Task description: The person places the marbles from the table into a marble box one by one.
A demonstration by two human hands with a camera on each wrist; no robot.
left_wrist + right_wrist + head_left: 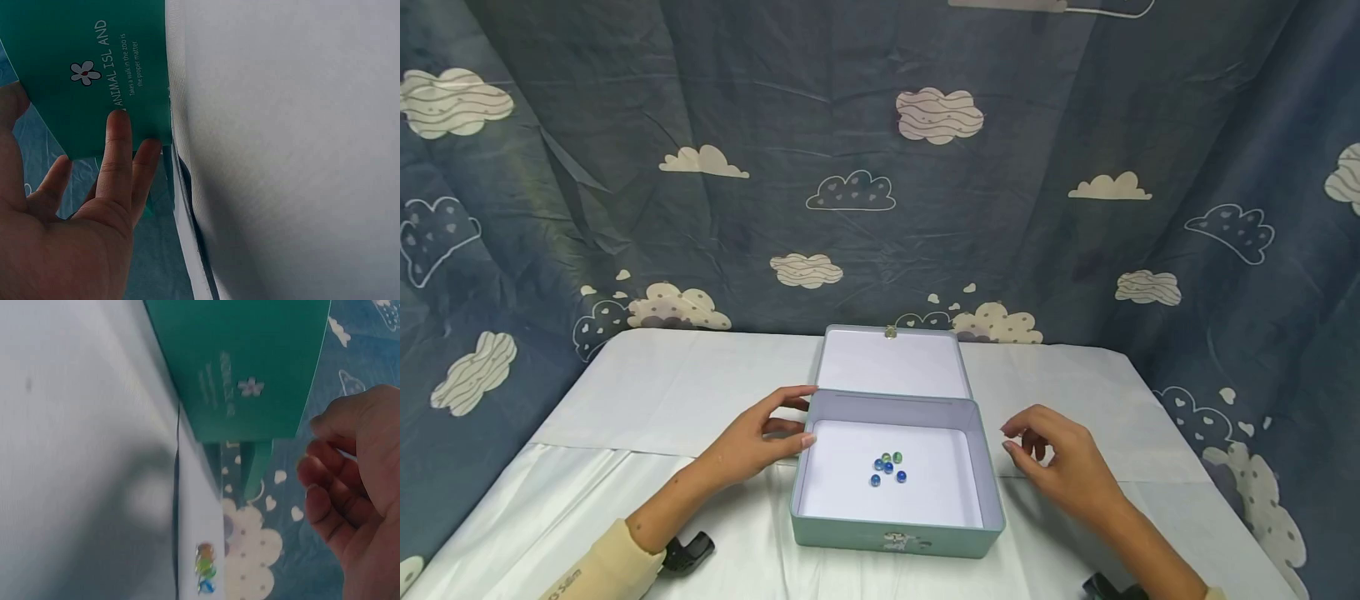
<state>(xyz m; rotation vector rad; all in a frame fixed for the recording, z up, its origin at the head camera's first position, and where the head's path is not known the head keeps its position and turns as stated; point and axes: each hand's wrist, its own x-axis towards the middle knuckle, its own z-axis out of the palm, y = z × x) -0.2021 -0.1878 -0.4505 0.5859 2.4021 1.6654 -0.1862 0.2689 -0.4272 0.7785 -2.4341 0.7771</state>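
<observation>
Glass marbles, four blue and two green, make a loose cluster (888,468) on the white floor of an open tin box (891,500), some of them touching or nearly so and two blue ones sitting a little nearer the front. The person's left hand (752,437) is at the box's back left corner, thumb on the rim and the other fingers, fairly straight, spread against the green outer wall, so that the side of the box lies between them; the marbles are well apart from these fingertips. The right hand (1063,462) hovers to the right of the box, clear of it, its fingers bent and a narrow, bare gap left between thumb and forefinger. The right wall (988,467) of the box stands between that hand and the cluster. The right wrist view also shows a small blurred group of orange, green and blue marbles (204,565) on the white cloth (1150,417) outside the box; their number cannot be told. Behind the box its lid (891,362) is folded back, pale inside, with a metal clasp (891,332) at the far edge. Printed lettering and a white flower (85,73) mark the left side wall. A black wrist device (688,552) shows beside the left cuff (617,562), and another (1112,587) lies under the right wrist. A dark blue curtain (1000,250) with clouds hangs beyond the table.
</observation>
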